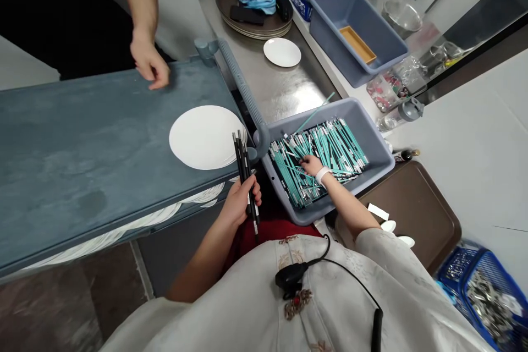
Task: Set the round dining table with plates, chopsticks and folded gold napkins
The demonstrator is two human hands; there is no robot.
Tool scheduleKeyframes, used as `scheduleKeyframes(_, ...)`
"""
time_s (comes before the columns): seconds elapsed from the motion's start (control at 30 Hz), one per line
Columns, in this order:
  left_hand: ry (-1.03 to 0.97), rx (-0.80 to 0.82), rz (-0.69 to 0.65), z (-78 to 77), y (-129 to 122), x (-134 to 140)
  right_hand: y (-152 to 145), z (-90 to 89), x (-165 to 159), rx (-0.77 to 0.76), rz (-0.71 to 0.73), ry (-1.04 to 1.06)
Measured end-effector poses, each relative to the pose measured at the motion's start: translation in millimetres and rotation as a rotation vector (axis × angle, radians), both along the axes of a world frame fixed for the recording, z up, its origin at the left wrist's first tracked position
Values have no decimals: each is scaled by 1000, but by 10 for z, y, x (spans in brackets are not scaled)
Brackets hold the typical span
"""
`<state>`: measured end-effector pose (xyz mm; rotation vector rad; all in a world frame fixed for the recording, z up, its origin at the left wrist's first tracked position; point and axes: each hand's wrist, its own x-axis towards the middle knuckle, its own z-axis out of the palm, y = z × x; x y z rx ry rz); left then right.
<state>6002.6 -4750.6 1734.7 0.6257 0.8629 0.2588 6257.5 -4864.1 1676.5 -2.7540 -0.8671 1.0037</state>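
Black sticks (241, 160) just left of tub (373, 146)

The left hand (239, 201) has its fingers clamped round the black sticks. The right hand (312, 165) is inside the tub, among teal sticks (344, 140) (whether its fingers grip any, I cannot tell). Plates (202, 137) lie left of the tub.
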Motion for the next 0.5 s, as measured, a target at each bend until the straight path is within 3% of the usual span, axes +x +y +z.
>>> scheduleKeyframes(0.2, -56, -28, -16, -50, -46, -51, 183, -299, -315, -78, 41, -208)
scheduleKeyframes(0.5, -28, -70, -28, -83, -97, -173, 471, -289, -460, -139, -63, -291)
